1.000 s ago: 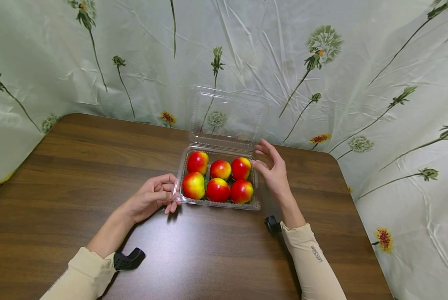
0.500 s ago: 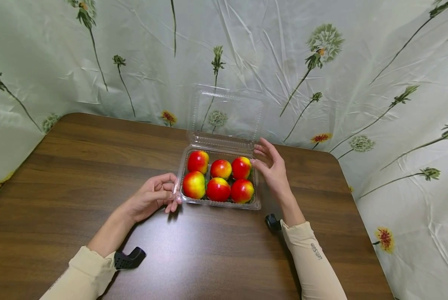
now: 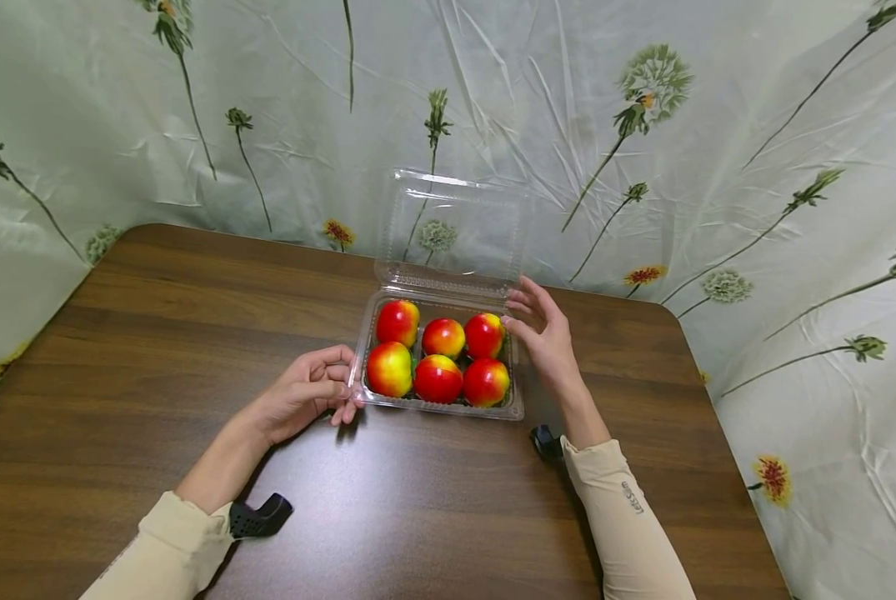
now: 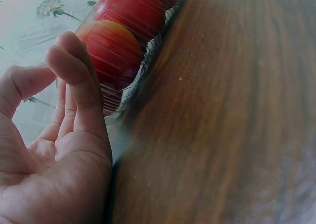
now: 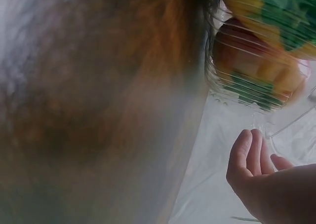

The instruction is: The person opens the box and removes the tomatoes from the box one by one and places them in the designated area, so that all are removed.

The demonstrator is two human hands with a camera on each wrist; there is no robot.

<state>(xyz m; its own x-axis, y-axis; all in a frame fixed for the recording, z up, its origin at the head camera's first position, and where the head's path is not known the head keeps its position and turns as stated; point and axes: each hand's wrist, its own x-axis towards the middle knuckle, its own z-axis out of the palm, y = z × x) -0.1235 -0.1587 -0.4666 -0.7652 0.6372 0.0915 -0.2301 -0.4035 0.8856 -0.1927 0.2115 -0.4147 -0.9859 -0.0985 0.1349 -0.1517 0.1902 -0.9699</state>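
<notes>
A clear plastic clamshell container (image 3: 442, 408) lies on the wooden table with its transparent lid (image 3: 455, 229) raised at the back. Several glossy red-and-yellow round fruits (image 3: 437, 379) fill its base in two rows. At the front left corner my left hand (image 3: 305, 392) pinches the rim between thumb and index finger; the other fingers extend below. My right hand (image 3: 548, 337) holds the right side close to the hinge, thumb at the rim and fingers curved behind. Through the ribbed wall in the right wrist view, green leaf shapes (image 5: 252, 91) show beside the fruit.
The brown wooden table (image 3: 192, 333) has rounded back corners. Behind it hangs a pale curtain (image 3: 282, 100) printed with dandelions and flowers, close to the raised lid. A black wrist device (image 3: 260, 517) sits at the left cuff, another (image 3: 545, 446) at the right.
Both hands keep their places on the container. The raised lid shifts very slightly, its glints changing, and the whole view drifts a little.
</notes>
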